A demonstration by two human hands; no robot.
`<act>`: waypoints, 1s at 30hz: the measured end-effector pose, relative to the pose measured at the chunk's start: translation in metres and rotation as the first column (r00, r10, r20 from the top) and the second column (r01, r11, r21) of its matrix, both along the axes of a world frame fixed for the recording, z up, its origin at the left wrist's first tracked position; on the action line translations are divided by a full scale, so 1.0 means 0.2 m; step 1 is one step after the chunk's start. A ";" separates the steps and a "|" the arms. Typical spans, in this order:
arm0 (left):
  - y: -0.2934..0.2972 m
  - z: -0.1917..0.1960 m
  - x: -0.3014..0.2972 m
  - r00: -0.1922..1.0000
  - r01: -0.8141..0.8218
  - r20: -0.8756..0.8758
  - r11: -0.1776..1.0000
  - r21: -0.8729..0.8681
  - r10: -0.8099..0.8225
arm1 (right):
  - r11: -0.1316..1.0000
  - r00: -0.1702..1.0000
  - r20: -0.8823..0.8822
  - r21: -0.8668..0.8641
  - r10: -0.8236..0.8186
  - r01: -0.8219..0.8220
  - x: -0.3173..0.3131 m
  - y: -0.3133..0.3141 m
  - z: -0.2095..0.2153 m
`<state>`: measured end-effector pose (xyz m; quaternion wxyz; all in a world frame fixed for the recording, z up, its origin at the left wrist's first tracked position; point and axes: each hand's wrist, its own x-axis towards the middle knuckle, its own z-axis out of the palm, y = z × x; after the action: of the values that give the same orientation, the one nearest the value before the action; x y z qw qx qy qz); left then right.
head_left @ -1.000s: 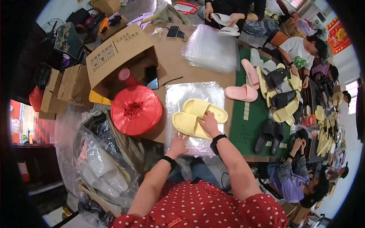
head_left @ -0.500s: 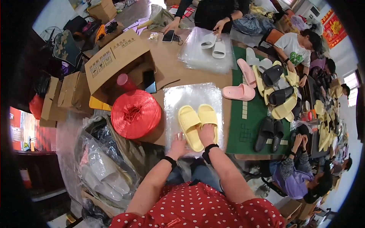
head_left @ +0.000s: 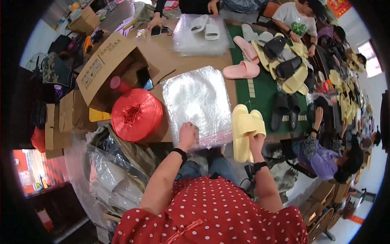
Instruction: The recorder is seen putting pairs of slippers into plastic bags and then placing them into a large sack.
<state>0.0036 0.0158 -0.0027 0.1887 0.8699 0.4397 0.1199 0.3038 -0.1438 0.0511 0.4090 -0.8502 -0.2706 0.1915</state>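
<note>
A crowded workroom is seen from above, with a long brown table (head_left: 191, 67) running away from the person and a green mat (head_left: 260, 87) laid over its right part. Along the right side other people are seated, among them one in a purple top (head_left: 321, 156) and one in a white shirt (head_left: 294, 18), with heaps of yellow and black slippers (head_left: 286, 61) spread between them. An open cardboard box (head_left: 109, 65) is stood on the left part of the table, and flattened cartons (head_left: 61, 122) are stacked beyond its edge. Crumpled clear plastic wrapping (head_left: 109, 171) is piled on the floor at the lower left. A large red spool of plastic twine (head_left: 136, 114) is set at the table's near edge, just beside a stack of clear plastic bags (head_left: 199, 101). A second stack of bags carrying a white pair of slippers (head_left: 205, 26) is seen at the far end, and a pink slipper (head_left: 241, 70) is laid near the mat's edge.

The pair of yellow slippers (head_left: 245, 128) is held together, soles facing, at the near right edge of the table, just right of the bag stack. The right hand (head_left: 256, 142) is closed around their heel end. The left hand (head_left: 187, 134) is rested on the near edge of the bag stack with the fingers curled down onto the top sheet.
</note>
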 end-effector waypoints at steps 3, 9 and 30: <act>0.01 -0.01 0.01 0.991 -0.040 0.127 0.999 -0.025 0.043 | 0.999 1.000 -0.025 -0.038 0.014 -0.014 0.02 -0.21 0.08; 0.00 0.18 0.14 0.947 -0.046 0.317 0.999 -0.029 0.053 | 0.940 0.943 0.003 -0.074 0.334 -0.332 -0.18 -0.29 0.25; -0.26 0.77 0.21 0.833 0.311 0.510 0.944 -0.113 -0.214 | 0.846 0.815 0.229 -0.177 0.532 -0.503 -0.51 0.61 0.08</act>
<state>0.0453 -0.0367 0.1512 0.3913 0.8406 0.2625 0.2670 0.2021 -0.0222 0.0662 0.2540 -0.7832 -0.5339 0.1925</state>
